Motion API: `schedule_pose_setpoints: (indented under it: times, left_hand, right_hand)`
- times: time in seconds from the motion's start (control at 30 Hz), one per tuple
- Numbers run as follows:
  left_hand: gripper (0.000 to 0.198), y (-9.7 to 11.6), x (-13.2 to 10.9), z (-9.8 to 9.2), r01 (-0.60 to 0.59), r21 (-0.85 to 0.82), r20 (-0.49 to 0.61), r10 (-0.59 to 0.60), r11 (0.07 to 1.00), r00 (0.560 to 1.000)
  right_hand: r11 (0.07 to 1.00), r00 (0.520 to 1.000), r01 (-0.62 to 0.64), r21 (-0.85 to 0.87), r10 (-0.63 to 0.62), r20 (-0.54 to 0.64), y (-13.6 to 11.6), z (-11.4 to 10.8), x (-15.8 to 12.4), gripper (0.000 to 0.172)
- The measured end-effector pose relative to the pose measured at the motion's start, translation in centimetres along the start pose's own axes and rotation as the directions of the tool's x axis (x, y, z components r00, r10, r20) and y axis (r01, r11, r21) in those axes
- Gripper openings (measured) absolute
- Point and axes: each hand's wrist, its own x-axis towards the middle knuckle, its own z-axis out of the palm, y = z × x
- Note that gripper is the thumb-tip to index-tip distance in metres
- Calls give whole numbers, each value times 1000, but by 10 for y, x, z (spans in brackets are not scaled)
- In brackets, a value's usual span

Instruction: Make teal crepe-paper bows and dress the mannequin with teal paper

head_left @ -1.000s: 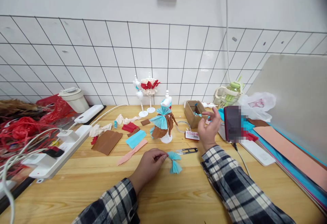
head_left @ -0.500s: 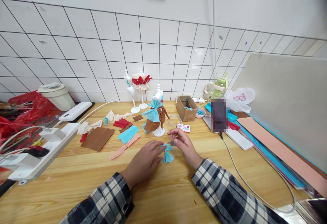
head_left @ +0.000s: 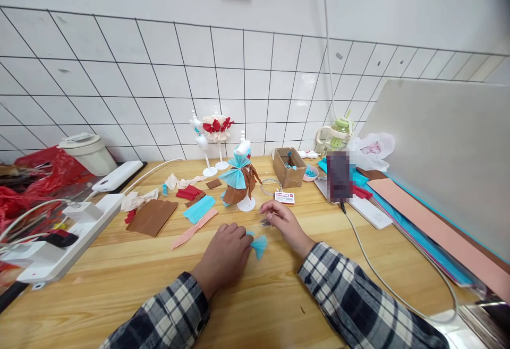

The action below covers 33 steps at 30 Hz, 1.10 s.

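My left hand (head_left: 225, 253) is closed on a small blue crepe paper bow (head_left: 260, 246), whose fanned end sticks out past the fingertips. My right hand (head_left: 285, 224) hovers low over the table with fingers loosely curled and the thumb apart from them. Beneath its fingertips lie thin dark pins (head_left: 264, 222), too small to make out singly. Just beyond both hands stands a white mini dress form (head_left: 242, 149) wearing a brown crepe paper skirt (head_left: 235, 195) and a large blue bow (head_left: 236, 172).
Behind stand two more dress forms, one with red bows (head_left: 217, 125). Crepe paper scraps, including a brown sheet (head_left: 152, 219) and a blue strip (head_left: 199, 209), lie at left. A cardboard box (head_left: 289, 168), a small labelled box (head_left: 284, 197) and a cable (head_left: 370, 264) are at right.
My left hand has curled its fingers further around the bow, and the bow has tilted, its fan now pointing more to the right. My right hand stays nearly in place.
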Motion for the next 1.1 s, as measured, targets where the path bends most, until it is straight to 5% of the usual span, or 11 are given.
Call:
schedule_pose_setpoints:
  times: [0.17,0.3,0.37,0.53,0.67,0.93,1.1]
  left_hand:
    - [13,-1,-3,-1,62,-103,-109,-74,993,991]
    - [11,-5,-3,2,113,-368,-132,-172,923,976]
    - [11,-7,-2,4,196,-529,-99,-290,826,952]
    - [19,-10,2,7,271,-823,-2,-479,499,878]
    - [28,-11,4,11,250,-906,56,-491,341,870]
    - [26,-8,1,8,143,-906,-5,-348,398,937]
    - [20,-10,3,7,278,-876,67,-472,394,879]
  right_hand:
    - [1000,999,-18,9,18,33,1,0,0,15]
    - [1000,999,-9,16,9,40,1,-1,1,15]
    - [999,1000,-4,52,3,21,1,0,1,23]
    - [974,996,-78,215,69,50,6,12,-1,88]
    - [934,982,-189,304,172,80,8,26,-3,95]
    - [969,983,-175,177,161,90,4,26,-5,76]
    - [987,990,-136,88,133,41,5,26,-5,73]
